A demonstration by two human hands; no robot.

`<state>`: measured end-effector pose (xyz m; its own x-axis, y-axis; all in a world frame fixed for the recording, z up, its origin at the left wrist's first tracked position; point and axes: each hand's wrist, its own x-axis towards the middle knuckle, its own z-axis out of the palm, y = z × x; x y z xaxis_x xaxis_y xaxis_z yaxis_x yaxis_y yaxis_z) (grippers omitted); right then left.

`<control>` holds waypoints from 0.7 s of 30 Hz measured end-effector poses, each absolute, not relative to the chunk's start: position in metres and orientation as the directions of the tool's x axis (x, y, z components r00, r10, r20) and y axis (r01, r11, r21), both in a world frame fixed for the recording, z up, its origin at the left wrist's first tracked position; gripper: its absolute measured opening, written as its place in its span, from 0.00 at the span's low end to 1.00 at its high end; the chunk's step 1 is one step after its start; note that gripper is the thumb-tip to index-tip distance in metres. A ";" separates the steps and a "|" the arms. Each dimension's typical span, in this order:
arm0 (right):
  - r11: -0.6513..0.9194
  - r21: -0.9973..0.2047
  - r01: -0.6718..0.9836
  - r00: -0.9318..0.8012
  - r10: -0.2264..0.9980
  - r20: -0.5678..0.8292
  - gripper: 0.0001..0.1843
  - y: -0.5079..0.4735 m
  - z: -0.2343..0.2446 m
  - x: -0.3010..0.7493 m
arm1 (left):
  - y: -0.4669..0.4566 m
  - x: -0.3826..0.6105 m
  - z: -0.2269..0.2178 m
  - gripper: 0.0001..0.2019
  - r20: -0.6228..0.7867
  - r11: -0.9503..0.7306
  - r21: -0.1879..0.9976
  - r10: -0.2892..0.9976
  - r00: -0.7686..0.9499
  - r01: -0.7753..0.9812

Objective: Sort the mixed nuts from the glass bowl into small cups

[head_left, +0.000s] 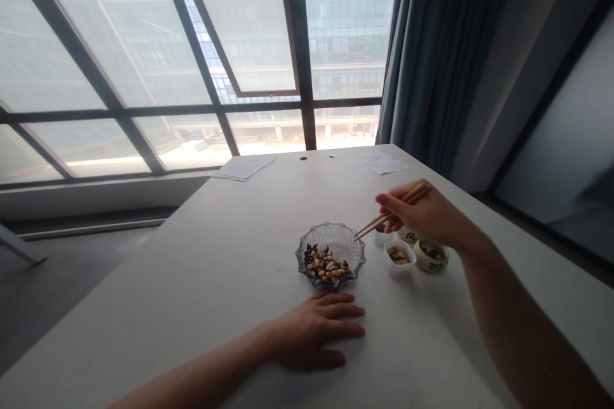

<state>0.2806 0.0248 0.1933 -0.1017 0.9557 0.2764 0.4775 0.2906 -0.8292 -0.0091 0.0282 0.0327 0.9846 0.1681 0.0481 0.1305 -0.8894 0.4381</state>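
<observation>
My right hand (407, 208) is closed around a pair of wooden chopsticks (384, 217), whose tips are at the right rim of a scalloped glass bowl (345, 239). I cannot make out anything between the tips. Mixed nuts and dark pieces (329, 264) lie in the front and left of the bowl. Flat on the table just in front of it rests my left hand (321, 326), fingers spread and holding nothing. Beneath and beside my right hand stand a small clear plastic cup of nuts (399, 260), a ceramic pot with dark contents (432, 259), and a partly hidden second cup (382, 236) and pot (407, 235).
The white table (230, 255) reaches toward the windows. Paper sheets (244, 167) lie at its far left edge and more papers (384, 163) at the far right. A dark round hole (303, 158) shows near the far edge. A blue curtain (432, 57) hangs beyond.
</observation>
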 end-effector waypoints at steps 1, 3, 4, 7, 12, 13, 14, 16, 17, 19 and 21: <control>0.311 -0.830 0.464 -0.153 0.951 0.270 0.24 0.028 0.189 0.273 | 0.028 -0.009 0.033 0.28 0.051 -0.889 0.438 0.169 0.984 0.130; 0.349 -0.815 0.462 -0.239 0.934 0.265 0.25 0.032 0.183 0.261 | 0.029 -0.009 0.032 0.28 0.061 -0.889 0.440 0.169 0.984 0.125; 0.365 -0.804 0.470 -0.275 0.926 0.259 0.26 0.034 0.180 0.256 | 0.029 -0.010 0.032 0.28 0.068 -0.889 0.442 0.168 0.983 0.121; 0.377 -0.781 0.498 -0.344 0.913 0.221 0.24 0.036 0.176 0.249 | 0.029 -0.010 0.030 0.28 0.082 -0.888 0.446 0.166 0.983 0.112; 0.340 -0.797 0.500 -0.382 0.912 0.150 0.21 0.035 0.176 0.245 | 0.029 -0.011 0.028 0.28 0.094 -0.886 0.452 0.159 0.983 0.100; 0.333 -0.798 0.501 -0.385 0.912 0.139 0.21 0.035 0.176 0.244 | 0.029 -0.011 0.027 0.28 0.096 -0.887 0.450 0.161 0.982 0.101; 0.327 -0.798 0.507 -0.385 0.914 0.130 0.21 0.035 0.176 0.244 | 0.029 -0.011 0.027 0.28 0.099 -0.887 0.451 0.159 0.982 0.098; 0.322 -0.794 0.515 -0.383 0.916 0.122 0.21 0.035 0.175 0.242 | 0.029 -0.012 0.026 0.28 0.107 -0.888 0.451 0.158 0.982 0.094; 0.324 -0.793 0.515 -0.388 0.914 0.121 0.21 0.036 0.174 0.241 | 0.029 -0.012 0.026 0.28 0.111 -0.887 0.453 0.157 0.981 0.091; 0.331 -0.796 0.508 -0.402 0.908 0.121 0.21 0.038 0.172 0.240 | 0.028 -0.013 0.025 0.28 0.116 -0.885 0.457 0.159 0.980 0.089; 0.332 -0.799 0.501 -0.408 0.905 0.120 0.22 0.039 0.169 0.239 | 0.029 -0.013 0.025 0.28 0.119 -0.884 0.459 0.161 0.980 0.090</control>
